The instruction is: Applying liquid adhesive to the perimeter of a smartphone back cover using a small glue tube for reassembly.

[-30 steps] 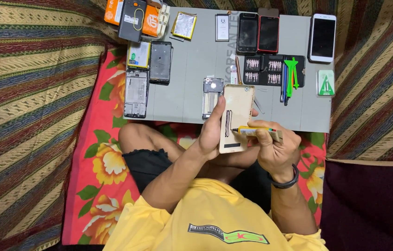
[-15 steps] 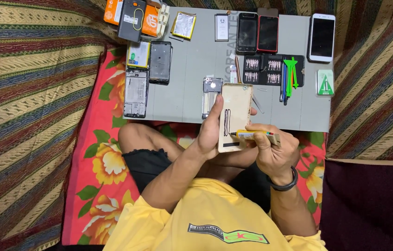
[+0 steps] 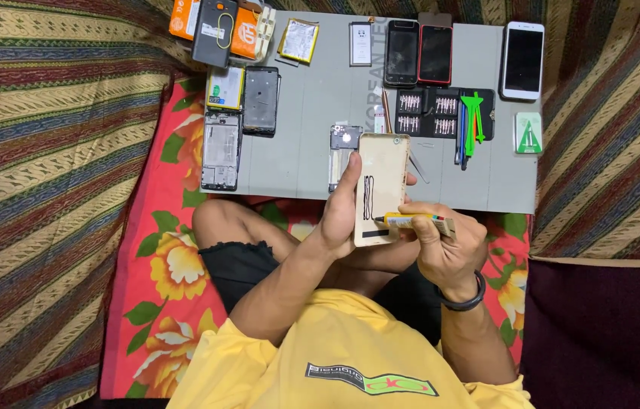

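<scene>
A cream phone back cover is gripped upright above the grey mat by the left hand, while a yellow glue tube is pinched against it by the right hand.

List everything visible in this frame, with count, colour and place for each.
Phone back cover: 1, beige with dark lines on it, held upright over the board's near edge.
Glue tube: 1, yellow, tip at the cover.
Work board: 1, grey, on the bedding.
Whole phones: 3, black, red-edged and white, far right of the board.
Phone frames and parts: several, dark, left of the board.
Bit set: 1, black case, right of centre.
Pry tools: green and blue, beside the bit set.
Orange boxes: 2, far left corner.
Bedding: striped, with a red floral sheet.
Left hand: grips the cover.
Right hand: holds the tube, black wristband.
</scene>
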